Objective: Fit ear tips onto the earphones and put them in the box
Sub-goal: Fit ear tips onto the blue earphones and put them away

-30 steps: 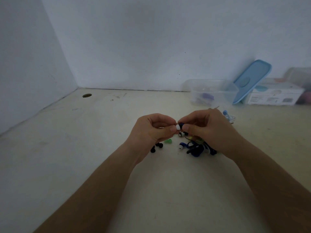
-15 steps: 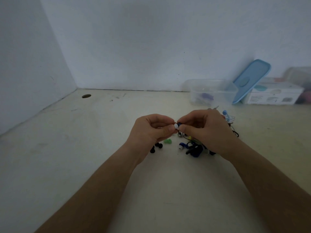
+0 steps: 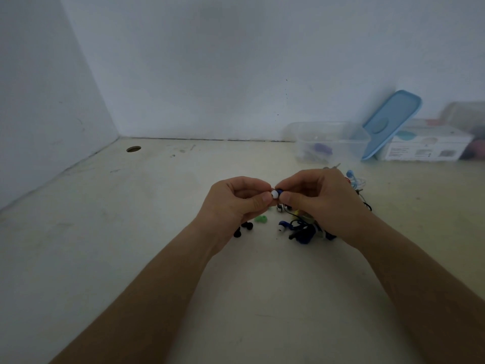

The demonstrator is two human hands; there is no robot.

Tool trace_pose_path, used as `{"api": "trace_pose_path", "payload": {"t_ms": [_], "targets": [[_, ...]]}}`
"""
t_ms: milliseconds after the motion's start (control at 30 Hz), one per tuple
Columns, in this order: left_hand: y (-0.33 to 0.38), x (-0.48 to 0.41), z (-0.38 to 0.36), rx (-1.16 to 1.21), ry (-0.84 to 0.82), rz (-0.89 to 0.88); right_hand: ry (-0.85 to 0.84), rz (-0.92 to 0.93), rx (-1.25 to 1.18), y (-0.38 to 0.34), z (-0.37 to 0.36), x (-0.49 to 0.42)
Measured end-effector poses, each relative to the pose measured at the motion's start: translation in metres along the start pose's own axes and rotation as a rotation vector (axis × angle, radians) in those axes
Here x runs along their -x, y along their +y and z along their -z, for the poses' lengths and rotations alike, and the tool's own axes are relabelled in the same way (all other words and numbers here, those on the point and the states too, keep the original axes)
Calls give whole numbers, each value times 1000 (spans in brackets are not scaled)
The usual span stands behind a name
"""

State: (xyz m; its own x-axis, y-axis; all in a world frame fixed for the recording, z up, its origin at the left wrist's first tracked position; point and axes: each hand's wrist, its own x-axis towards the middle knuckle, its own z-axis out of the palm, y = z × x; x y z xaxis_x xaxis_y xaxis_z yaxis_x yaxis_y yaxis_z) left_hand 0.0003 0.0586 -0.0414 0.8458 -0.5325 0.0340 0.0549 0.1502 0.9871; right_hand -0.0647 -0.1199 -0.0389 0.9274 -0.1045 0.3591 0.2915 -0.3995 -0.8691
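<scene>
My left hand (image 3: 236, 203) pinches a small white ear tip (image 3: 274, 194) between thumb and forefinger. My right hand (image 3: 320, 200) pinches a dark blue earbud (image 3: 279, 192) right against that tip, above the table. Below the hands lies a tangle of dark blue earphones (image 3: 301, 231) with one white-tipped bud. Loose black ear tips (image 3: 242, 229) and a green ear tip (image 3: 261, 219) lie beside it. A clear plastic box (image 3: 330, 143) stands open at the back right, with something purple inside.
A light blue lid (image 3: 391, 122) leans between the clear box and a white carton (image 3: 427, 148). More earphones with pale blue buds (image 3: 353, 179) lie behind my right hand. A round hole (image 3: 133, 149) sits in the table near the left wall.
Both hands stay together at the same spot. The white tip shows a little more between the fingertips, pressed against the blue earbud.
</scene>
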Motion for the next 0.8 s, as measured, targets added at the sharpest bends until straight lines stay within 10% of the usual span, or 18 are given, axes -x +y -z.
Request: {"api": "trace_pose_path", "payload": {"t_ms": [800], "targets": [[-4, -2, 1, 39, -18, 2, 40, 26, 107, 0, 0, -1]]}}
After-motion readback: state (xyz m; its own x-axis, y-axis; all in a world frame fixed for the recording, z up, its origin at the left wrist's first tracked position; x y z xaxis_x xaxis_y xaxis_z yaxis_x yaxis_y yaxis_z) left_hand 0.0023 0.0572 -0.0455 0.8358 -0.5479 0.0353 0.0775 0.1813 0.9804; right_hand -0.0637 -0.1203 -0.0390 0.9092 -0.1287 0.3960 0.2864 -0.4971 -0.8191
